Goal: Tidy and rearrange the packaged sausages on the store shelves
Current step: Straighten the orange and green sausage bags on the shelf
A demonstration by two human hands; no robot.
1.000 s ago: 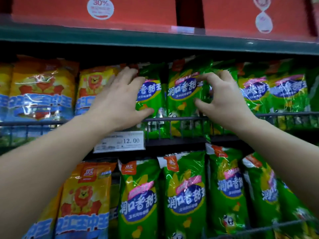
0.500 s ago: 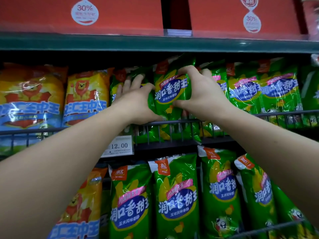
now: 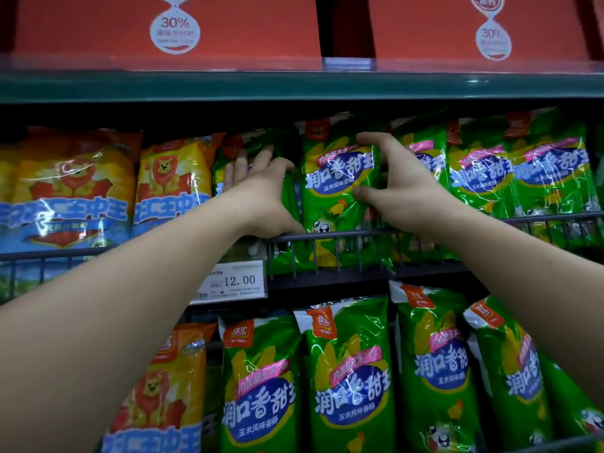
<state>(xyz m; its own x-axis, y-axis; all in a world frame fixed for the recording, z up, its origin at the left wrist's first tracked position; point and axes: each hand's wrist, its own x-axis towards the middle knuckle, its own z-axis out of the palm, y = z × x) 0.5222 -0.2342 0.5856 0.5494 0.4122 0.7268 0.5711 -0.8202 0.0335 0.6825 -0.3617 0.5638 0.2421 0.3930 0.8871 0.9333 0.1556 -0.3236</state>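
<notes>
Upper shelf [image 3: 294, 86]: dark green edge, red boxes [image 3: 248, 27] standing on top of it.

Middle tier: orange lion packs [image 3: 72, 191] at left and a row of green packs [image 3: 523, 178] at right, all upright behind a wire rail [image 3: 343, 235]. Lower tier: more green packs [image 3: 349, 380] standing side by side, with an orange one at far left.

Centre green pack [image 3: 336, 191]: upright on the middle tier between my two hands, its bottom behind the rail and its front label facing me.

Right hand [image 3: 402, 191]: clamped on the pack's right edge. The thumb presses the front face and the index finger hooks over near the top corner. The other fingers are hidden behind the pack.

Left hand [image 3: 261, 197]: fingers [image 3: 243, 165] straight and slightly spread, lying flat on the neighbouring green pack [image 3: 228, 152] to the left. The thumb points down along the centre pack's lower left edge, near the rail. It appears to touch the pack rather than grip it, though that edge is in shadow.

Price tag [image 3: 235, 282]: clipped below the rail, reads 12.00.
</notes>
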